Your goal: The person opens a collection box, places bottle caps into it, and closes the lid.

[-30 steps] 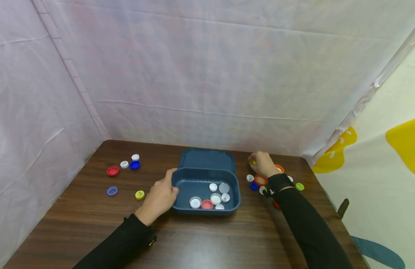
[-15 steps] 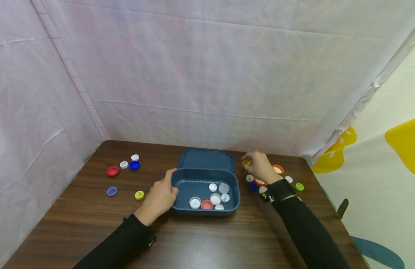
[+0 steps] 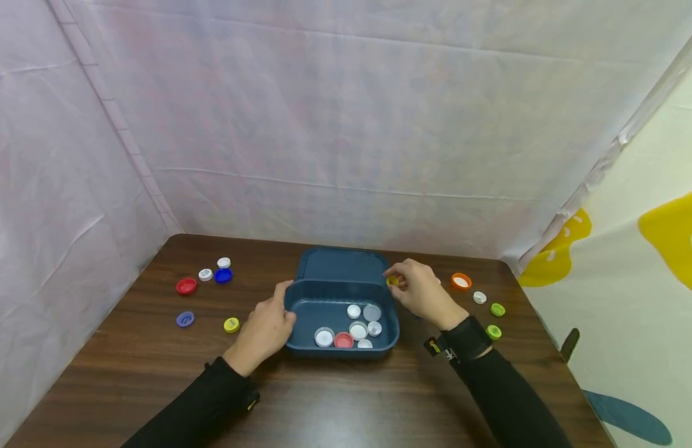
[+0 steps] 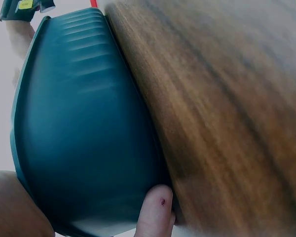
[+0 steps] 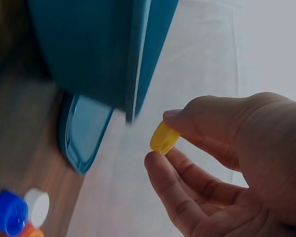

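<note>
A dark blue plastic box (image 3: pixel 341 352) sits mid-table with several white caps and a red cap (image 3: pixel 343 340) inside. My left hand (image 3: pixel 263 330) holds the box by its left end. In the left wrist view, a fingertip (image 4: pixel 157 205) presses low on the box's outer wall. My right hand (image 3: pixel 421 292) is at the box's back right corner, pinching a yellow bottle cap (image 5: pixel 165 138) between thumb and fingertips. Seen from the right wrist, this cap is just beside the box rim (image 5: pixel 136 74), clear of the table.
The box's lid (image 3: pixel 345 264) lies behind it. On the left are a red cap (image 3: pixel 186 286), a yellow cap (image 3: pixel 231 325) and several blue and white ones. To the right lie an orange cap (image 3: pixel 460 281), a white cap (image 3: pixel 479 297) and green caps (image 3: pixel 498 309). A sheet hangs behind.
My right hand has moved left with the yellow cap, from the cap group on the right to the box's right edge. The left hand and the box have stayed in place.
</note>
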The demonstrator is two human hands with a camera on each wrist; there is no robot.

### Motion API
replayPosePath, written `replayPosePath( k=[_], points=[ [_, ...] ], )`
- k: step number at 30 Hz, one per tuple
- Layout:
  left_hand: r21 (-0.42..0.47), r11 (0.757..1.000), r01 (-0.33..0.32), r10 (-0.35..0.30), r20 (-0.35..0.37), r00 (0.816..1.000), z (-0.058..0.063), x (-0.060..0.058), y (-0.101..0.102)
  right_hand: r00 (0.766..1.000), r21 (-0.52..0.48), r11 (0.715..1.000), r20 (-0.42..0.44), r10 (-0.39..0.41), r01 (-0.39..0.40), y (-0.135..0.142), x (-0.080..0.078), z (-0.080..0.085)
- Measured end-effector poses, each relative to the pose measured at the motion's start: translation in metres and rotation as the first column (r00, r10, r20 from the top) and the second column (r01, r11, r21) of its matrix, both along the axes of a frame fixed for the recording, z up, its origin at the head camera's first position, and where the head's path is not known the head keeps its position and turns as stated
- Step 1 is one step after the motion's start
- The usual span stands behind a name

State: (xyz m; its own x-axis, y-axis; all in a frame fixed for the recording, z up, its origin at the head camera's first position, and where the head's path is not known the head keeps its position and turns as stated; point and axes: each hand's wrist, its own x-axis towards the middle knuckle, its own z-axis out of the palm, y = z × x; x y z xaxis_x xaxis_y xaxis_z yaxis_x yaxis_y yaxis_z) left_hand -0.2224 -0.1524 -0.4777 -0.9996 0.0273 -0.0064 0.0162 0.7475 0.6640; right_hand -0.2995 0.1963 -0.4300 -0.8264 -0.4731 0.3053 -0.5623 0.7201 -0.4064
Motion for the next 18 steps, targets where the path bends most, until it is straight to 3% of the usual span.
replayPosePath(
  k=[7,18],
  points=[
    [0.004,1.0,0.003,-0.003,0.016,1.0,-0.001,0.0,-0.001,0.999,0.012,0.998,-0.001,0.054,-0.054,-0.018,0.022,-0.006],
    [-0.004,1.0,0.008,-0.008,-0.005,1.0,0.0,0.0,-0.001,0.984,0.072,0.985,0.097,0.151,-0.158,-0.032,0.042,-0.014]
  ],
)
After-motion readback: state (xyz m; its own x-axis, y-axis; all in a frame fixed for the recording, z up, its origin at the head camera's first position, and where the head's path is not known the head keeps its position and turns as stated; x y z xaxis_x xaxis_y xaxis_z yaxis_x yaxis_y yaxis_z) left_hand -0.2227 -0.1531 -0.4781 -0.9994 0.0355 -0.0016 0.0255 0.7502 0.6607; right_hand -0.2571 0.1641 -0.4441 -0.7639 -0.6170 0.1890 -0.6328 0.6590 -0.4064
